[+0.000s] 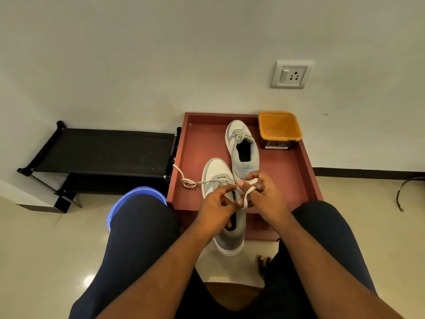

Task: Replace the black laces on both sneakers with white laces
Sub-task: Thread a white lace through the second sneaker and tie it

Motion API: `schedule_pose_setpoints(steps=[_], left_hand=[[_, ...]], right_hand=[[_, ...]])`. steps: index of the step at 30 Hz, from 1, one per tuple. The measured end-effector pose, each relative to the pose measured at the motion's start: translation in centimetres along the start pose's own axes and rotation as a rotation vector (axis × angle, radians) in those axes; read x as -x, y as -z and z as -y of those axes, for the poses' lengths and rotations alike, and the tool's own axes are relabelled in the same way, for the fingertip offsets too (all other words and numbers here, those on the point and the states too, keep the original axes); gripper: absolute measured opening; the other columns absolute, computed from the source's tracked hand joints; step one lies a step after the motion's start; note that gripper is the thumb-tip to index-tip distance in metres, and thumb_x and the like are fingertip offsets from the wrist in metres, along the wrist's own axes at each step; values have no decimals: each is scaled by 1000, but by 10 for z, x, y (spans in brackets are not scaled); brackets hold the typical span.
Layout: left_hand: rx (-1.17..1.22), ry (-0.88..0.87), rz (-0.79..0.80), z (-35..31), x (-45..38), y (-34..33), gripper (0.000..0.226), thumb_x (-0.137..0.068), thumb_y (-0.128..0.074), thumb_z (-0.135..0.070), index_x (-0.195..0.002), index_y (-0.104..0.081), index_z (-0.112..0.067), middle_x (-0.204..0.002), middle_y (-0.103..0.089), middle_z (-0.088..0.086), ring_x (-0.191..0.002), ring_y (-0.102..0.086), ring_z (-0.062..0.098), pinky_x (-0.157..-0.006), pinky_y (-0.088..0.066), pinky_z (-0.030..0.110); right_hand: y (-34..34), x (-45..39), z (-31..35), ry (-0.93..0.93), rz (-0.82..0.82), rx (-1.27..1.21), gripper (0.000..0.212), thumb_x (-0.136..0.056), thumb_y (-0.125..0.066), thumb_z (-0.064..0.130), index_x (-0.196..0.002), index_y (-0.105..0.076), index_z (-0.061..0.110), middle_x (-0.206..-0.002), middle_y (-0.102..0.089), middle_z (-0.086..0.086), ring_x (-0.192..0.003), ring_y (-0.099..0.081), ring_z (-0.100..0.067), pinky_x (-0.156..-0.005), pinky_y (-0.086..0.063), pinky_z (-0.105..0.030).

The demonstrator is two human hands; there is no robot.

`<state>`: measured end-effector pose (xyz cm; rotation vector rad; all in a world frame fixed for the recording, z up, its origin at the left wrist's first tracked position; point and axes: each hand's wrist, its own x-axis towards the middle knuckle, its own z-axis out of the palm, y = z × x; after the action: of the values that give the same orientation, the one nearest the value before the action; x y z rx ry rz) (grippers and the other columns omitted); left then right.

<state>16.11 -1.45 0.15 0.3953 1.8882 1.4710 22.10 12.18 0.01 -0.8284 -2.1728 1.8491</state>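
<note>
Two grey-and-white sneakers lie on a reddish-brown tray table [299, 176]. The far sneaker [243, 148] carries a tied white lace. The near sneaker [218, 178] hangs with its heel over the tray's front edge. Its white lace [188, 181] trails left across the tray in a loose knot. My left hand [216, 206] and my right hand [264, 194] meet over the near sneaker's tongue. Both pinch the other end of the white lace, which loops between the fingers. No black lace is visible.
An orange tub [279, 128] stands at the tray's back right corner. A black shoe rack [103, 153] stands left of the tray against the wall. A blue bucket [138, 192] sits behind my left knee. A wall socket [291, 74] is above, and a cable [401, 194] lies at the right.
</note>
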Motion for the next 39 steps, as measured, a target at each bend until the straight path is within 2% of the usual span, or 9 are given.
schedule_pose_setpoints(steps=[3, 7, 11, 15, 20, 27, 32, 35, 39], left_hand=[[214, 105, 114, -10, -2, 8, 22, -99, -49, -31, -120, -57, -25, -89, -65, 19, -51, -53, 22, -48, -44, 30], [304, 90, 206, -13, 1, 7, 47, -97, -39, -51, -109, -59, -11, -86, -67, 14, -53, -55, 22, -46, -41, 26], [289, -79, 52, -21, -11, 10, 21, -93, -59, -15, -96, -65, 5, -74, -66, 13, -49, -56, 18, -43, -47, 24], [520, -49, -161, -32, -35, 24, 19, -92, -60, -16, -101, -68, -1, -84, -70, 6, -69, -65, 13, -62, -53, 29], [680, -66, -170, -37, -56, 30, 24, -82, -66, -25, -103, -72, -14, -93, -72, -3, -93, -65, 13, -83, -51, 36], [481, -255, -239, -35, -71, 22, 22, -70, -73, -28, -91, -77, -30, -145, -46, -1, -132, -46, 13, -94, -49, 27], [282, -184, -490, -13, -88, 27, 4, -81, -75, -20, -81, -76, -16, -94, -69, 19, -88, -66, 23, -84, -54, 52], [-171, 34, -310, 14, -89, 20, 17, -83, -67, -13, -68, -74, -15, -77, -71, 9, -79, -67, 27, -76, -54, 42], [-744, 154, -144, 19, -99, 18, 24, -83, -58, -27, -97, -75, -35, -129, -57, 8, -123, -47, 36, -102, -40, 42]], right_hand=[[-2, -6, 5, 80, -36, 114, 36, -83, -68, 47, -112, -50, 35, -87, -70, 0, -81, -69, -13, -73, -56, -32], [0, -23, 19, 143, -28, 109, 35, -83, -74, 32, -111, -55, 22, -88, -67, 5, -77, -67, -7, -64, -54, -24], [1, -50, 44, 286, 82, 379, 25, -80, -76, 14, -101, -63, 16, -90, -63, 11, -70, -58, 5, -62, -45, -15], [12, -75, 74, 449, 38, 399, 39, -77, -73, 1, -106, -58, 22, -106, -51, 12, -78, -60, -13, -66, -49, -16], [3, -67, 56, 193, 270, 227, 16, -82, -74, 13, -97, -71, 6, -89, -70, -9, -70, -60, -6, -65, -50, -22], [-9, -70, 51, 269, 170, 44, 5, -86, -68, 6, -86, -74, 6, -58, -64, 10, -53, -55, -4, -52, -48, -22], [7, -94, 49, 133, 142, 203, 12, -86, -68, 8, -77, -72, 0, -60, -62, -14, -51, -55, -15, -57, -51, -33], [15, -95, 19, -121, 176, 200, 12, -85, -62, -3, -74, -68, -3, -59, -60, -11, -51, -55, -18, -55, -53, -32], [11, -89, -9, -236, 212, 323, 12, -82, -57, -11, -81, -67, -4, -58, -60, -10, -47, -55, -17, -45, -52, -25]])
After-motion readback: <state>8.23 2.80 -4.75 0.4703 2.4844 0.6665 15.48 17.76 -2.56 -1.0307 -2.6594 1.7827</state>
